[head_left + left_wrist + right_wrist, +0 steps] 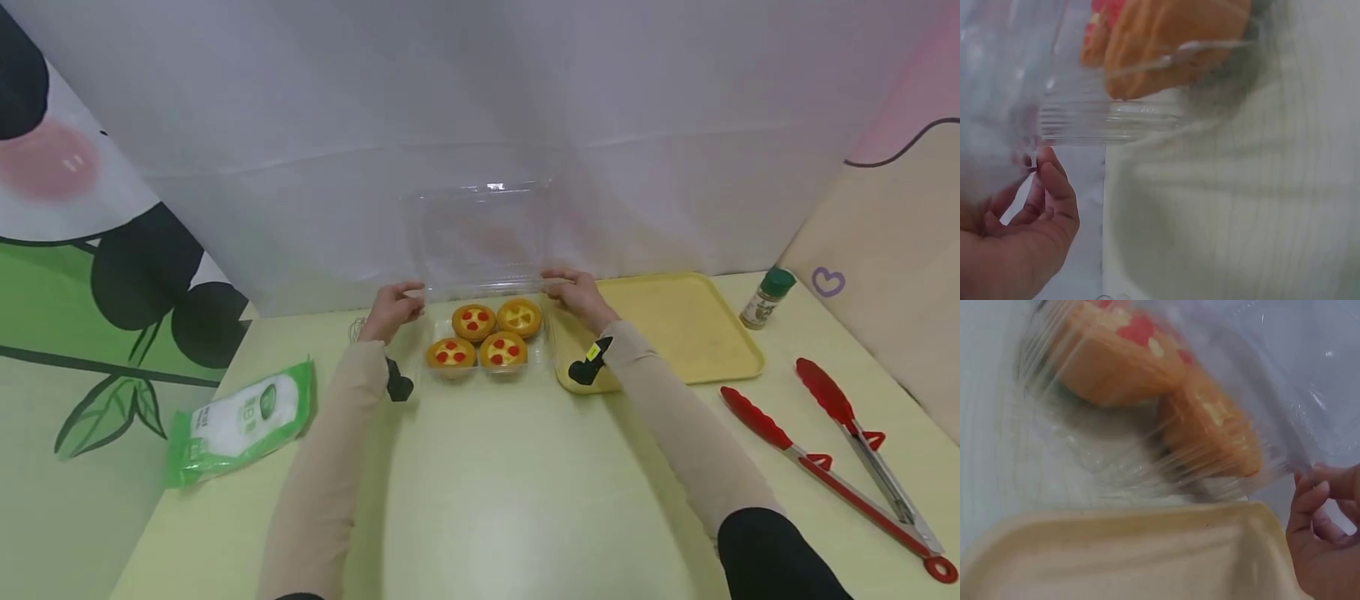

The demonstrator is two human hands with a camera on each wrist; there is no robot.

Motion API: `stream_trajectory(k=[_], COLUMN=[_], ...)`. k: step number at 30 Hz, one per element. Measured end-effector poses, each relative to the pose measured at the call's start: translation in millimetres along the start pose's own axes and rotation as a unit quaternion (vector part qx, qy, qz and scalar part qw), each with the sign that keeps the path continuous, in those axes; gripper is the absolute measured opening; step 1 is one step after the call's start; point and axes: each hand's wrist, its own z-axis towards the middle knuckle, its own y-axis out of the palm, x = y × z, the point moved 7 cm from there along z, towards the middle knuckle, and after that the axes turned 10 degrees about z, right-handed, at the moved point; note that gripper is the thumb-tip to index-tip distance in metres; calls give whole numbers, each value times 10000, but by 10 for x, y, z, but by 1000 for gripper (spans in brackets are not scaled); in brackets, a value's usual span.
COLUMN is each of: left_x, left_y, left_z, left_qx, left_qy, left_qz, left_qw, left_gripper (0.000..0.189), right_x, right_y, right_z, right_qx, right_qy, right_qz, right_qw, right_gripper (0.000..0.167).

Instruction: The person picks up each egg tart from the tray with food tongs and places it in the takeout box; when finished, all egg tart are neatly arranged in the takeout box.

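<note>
A clear plastic clamshell box [536,357] stands against the back wall, its lid [480,229] raised upright. Several egg tarts [504,351] sit in the base, most topped with red pieces and one with yellow ones. At the lid's left lower corner, near the hinge, my left hand [393,312] pinches the plastic edge between thumb and fingers, as the left wrist view shows. My right hand [577,298] pinches the lid's edge at the opposite corner, above the yellow tray; thumb and index finger meet there in the right wrist view.
The yellow tray [682,325] lies right of the box, partly under my right forearm. Beyond it stands a green-capped shaker bottle [767,298]. Red-tipped tongs [847,475] lie spread at the right. A green and white packet [242,423] is on the left. A wire whisk [356,329] shows partly behind my left hand.
</note>
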Motion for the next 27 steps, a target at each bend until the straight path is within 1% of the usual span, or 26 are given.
stream_trajectory(k=[3,6,10,13,18,22,24,27], left_x=[-11,-14,-12,-14,-11,-29,-31,-20], left_y=[-14,-25,-21,-16,-44,-44,-43,-38], left_z=[9,19,22,14,8,12,8,-19], left_qx=[-38,-54,-44,-13,166,168,187,242], left_qy=[130,154,165,155,297,370,451,591], left_qz=[-402,-796,-930,-938,-777,-889,-948,-841], left_qw=[9991,9967,9955,9955,9964,9952,9943,9944], left_gripper=[47,50,49,48,43,40,41,39], right_x=[-11,-29,-28,-24,-13,24,45,69], right_y=[26,44,37,28,25,13,7,-5], right_z=[4,2,-1,5,55,94,105,113], right_qx=[-125,-213,-202,-199,-186,-73,-22,37], right_qy=[-54,-139,-191,-214,-264,-195,-148,-138], right_qz=[323,515,662,654,679,779,792,643], right_qw=[9994,9983,9974,9974,9972,9967,9967,9978], right_gripper=[39,40,40,39,37,38,39,43])
